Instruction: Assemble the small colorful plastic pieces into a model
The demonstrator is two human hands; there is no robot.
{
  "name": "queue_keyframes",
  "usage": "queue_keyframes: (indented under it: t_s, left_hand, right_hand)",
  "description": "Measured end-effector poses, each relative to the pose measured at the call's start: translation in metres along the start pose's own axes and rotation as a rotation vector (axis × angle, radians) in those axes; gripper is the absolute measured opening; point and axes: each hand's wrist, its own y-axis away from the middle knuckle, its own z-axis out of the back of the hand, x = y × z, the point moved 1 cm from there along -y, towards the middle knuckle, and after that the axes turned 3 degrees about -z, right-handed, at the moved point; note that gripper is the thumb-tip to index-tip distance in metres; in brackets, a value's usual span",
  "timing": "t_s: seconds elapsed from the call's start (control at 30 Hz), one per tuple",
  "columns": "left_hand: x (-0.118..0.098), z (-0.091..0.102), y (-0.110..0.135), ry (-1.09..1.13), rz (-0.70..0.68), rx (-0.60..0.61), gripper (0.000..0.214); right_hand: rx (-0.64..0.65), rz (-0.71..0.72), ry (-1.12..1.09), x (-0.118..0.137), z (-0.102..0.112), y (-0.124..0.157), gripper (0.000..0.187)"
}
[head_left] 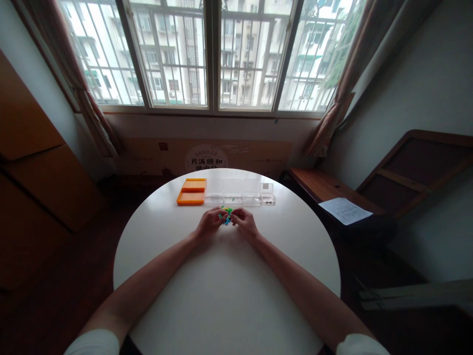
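Observation:
Both my arms reach forward over a round white table (225,296). My left hand (210,221) and my right hand (244,221) meet near the table's far middle, fingers curled around a small cluster of green, blue and yellow pieces (226,215). Both hands pinch this cluster between them. The pieces are too small to tell their exact shape. Just beyond the hands lies a row of boxes.
An orange tray (191,193) sits at the far side of the table, with three clear plastic boxes (232,193) and a smaller clear box (267,194) to its right. A dark wooden bench with a paper sheet (345,210) stands at the right. A barred window (212,54) fills the wall ahead.

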Motion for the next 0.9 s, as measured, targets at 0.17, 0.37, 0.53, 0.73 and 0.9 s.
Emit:
queue_keyframes:
  t_s: [0.17, 0.37, 0.53, 0.73, 0.9]
  left_hand:
    - [-0.0013, -0.0014, 0.0011, -0.042, -0.019, 0.025, 0.022]
    - [-0.0014, -0.0011, 0.0016, -0.095, -0.036, 0.033, 0.019]
    - [-0.002, 0.0, 0.0017, -0.099, -0.026, 0.017, 0.018]
    - [-0.0035, 0.0003, 0.0013, -0.089, -0.007, -0.006, 0.021]
    - [-0.002, -0.0013, 0.0019, -0.075, -0.054, 0.011, 0.018]
  right_hand:
    - [0.018, -0.012, 0.022, -0.0019, 0.0011, -0.0012, 0.016]
    - [0.038, -0.011, 0.041, -0.0053, 0.0005, -0.0014, 0.015]
    - [0.026, -0.018, 0.016, -0.0037, 0.0006, -0.0001, 0.022]
    - [0.013, -0.023, 0.018, -0.0024, 0.0011, 0.0006, 0.026]
    - [0.016, -0.035, -0.001, -0.0042, 0.0022, -0.0013, 0.023]
